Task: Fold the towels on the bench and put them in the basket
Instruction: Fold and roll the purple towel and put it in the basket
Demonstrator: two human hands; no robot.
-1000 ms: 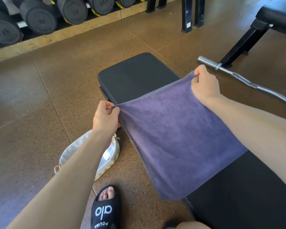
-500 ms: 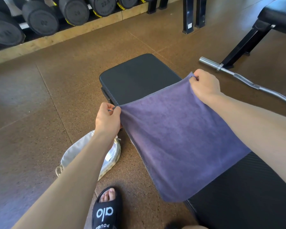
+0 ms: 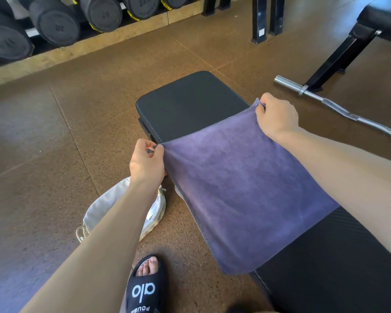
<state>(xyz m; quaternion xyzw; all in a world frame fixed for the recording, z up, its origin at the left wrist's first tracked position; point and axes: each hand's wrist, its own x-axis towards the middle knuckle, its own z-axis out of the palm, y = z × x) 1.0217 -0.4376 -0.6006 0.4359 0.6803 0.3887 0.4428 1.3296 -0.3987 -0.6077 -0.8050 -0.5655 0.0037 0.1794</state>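
Note:
A purple towel (image 3: 242, 184) is stretched flat over the black padded bench (image 3: 190, 102), its near-left corner hanging past the bench's left edge. My left hand (image 3: 146, 162) pinches the towel's far-left corner at the bench's left side. The far-right corner is pinched by my right hand (image 3: 275, 116) over the bench's right side. A white cloth basket (image 3: 108, 206) with a woven rim lies on the floor left of the bench, partly hidden under my left forearm.
Brown rubber floor surrounds the bench. A steel curl bar (image 3: 339, 107) lies on the floor to the right, beside another bench's black frame (image 3: 339, 57). Dumbbells (image 3: 54, 21) line a rack at the back left. My foot in a black slide (image 3: 146, 288) is near the bench.
Both hands, holding the towel's far corners, have lowered slightly toward the bench. The towel stays spread between them.

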